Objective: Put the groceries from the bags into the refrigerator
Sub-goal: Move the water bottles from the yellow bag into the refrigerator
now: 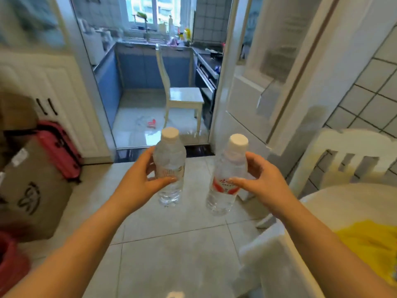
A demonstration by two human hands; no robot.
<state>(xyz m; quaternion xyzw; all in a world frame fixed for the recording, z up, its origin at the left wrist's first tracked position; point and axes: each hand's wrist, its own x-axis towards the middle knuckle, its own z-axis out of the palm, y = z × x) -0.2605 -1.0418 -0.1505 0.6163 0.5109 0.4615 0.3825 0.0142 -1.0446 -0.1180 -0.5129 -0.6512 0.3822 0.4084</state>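
Observation:
My left hand (139, 179) grips a clear water bottle (169, 160) with a white cap, held upright above the tiled floor. My right hand (262, 181) grips a second clear water bottle (227, 168) with a white cap and a red label, tilted slightly to the right. Both bottles are held out in front of me, side by side and apart. A tall white appliance (290, 72), possibly the refrigerator, stands at the right with its door shut. No grocery bag is plainly in view.
An open doorway leads to a kitchen with a white chair (182, 97) and blue cabinets. A pink suitcase (60, 149) and cardboard boxes (32, 190) stand at the left. A white table (322, 207) with a yellow item (369, 244) and white chairs sit at the right.

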